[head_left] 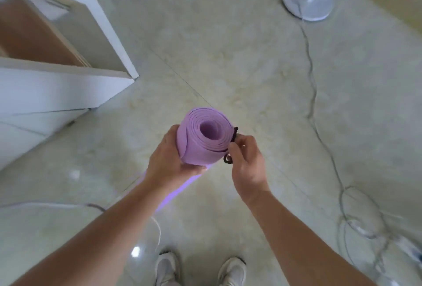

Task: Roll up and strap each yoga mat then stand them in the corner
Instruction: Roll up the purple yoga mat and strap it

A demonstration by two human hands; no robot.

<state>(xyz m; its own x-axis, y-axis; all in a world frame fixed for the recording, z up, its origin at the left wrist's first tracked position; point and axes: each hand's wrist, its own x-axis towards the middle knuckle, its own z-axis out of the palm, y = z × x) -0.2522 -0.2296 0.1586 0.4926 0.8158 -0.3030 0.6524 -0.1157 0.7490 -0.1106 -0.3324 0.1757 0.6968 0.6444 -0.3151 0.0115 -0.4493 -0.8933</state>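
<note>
left hand grips the rolled purple mat from the side; i see the roll end-on at frame centre. right hand pinches the black strap at the roll's right edge. white cabinet upper left, fan base upper right.

Pale tiled floor ahead open. White shelf unit blocks left; round white fan base and grey trailing cable obstruct right.

We've got lilac mat, black strap, cream floor with faint marbling, our shoes white, cabinet white with brown panel, fan base white.
</note>
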